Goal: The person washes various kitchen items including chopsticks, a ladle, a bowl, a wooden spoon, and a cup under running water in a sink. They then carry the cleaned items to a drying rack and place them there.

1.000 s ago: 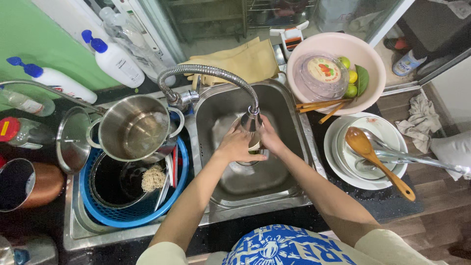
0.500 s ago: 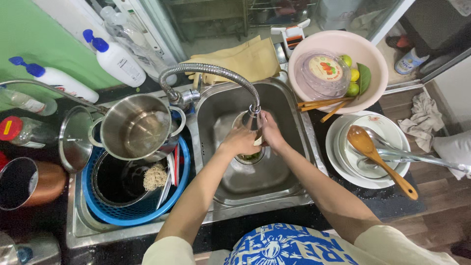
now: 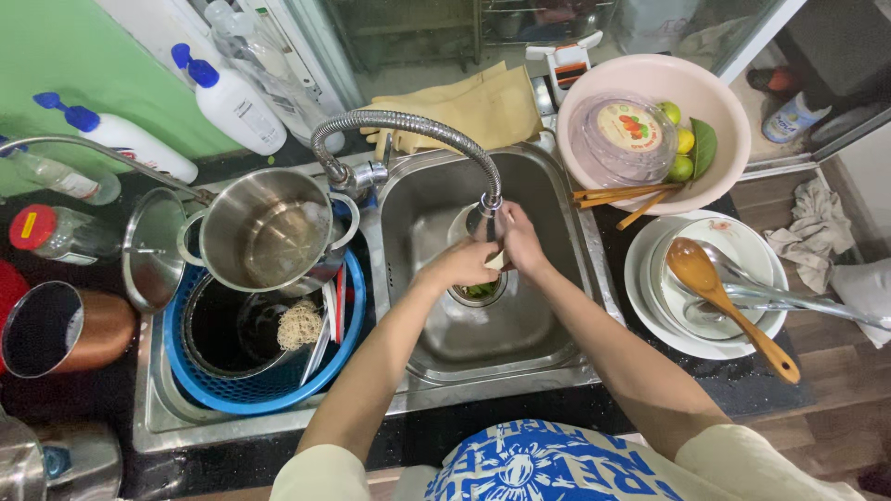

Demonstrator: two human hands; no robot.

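Seen from the head camera, both hands meet under the faucet (image 3: 408, 125) spout, over the sink (image 3: 548, 343). The left hand (image 3: 461, 266) and right hand (image 3: 520, 239) touch at the fingertips, where a small pale piece (image 3: 497, 261) shows between them, just below the spout and above the drain (image 3: 480, 291). The fingers of both hands are curled and pressed together around that piece; what it is cannot be told, and most of it is hidden by the fingers. Green scraps lie in the drain directly beneath the hands.

Left of the sink, a steel pot (image 3: 264, 232) sits tilted on a blue basket (image 3: 251, 394) that holds a dark pan and a scrub pad (image 3: 299, 324). A lid (image 3: 153, 249) leans beside the pot, and a copper cup (image 3: 58, 329) stands further left. Two spray bottles (image 3: 232, 102) lie against the far green wall.

Right of the sink, a pink bowl (image 3: 724, 121) holds a plastic container, limes and a leaf, with chopsticks (image 3: 617, 197) at its near rim. Nearer, stacked white plates (image 3: 650, 315) carry a wooden spoon (image 3: 733, 311) and a metal ladle. Yellow gloves (image 3: 473, 107) lie behind the faucet.
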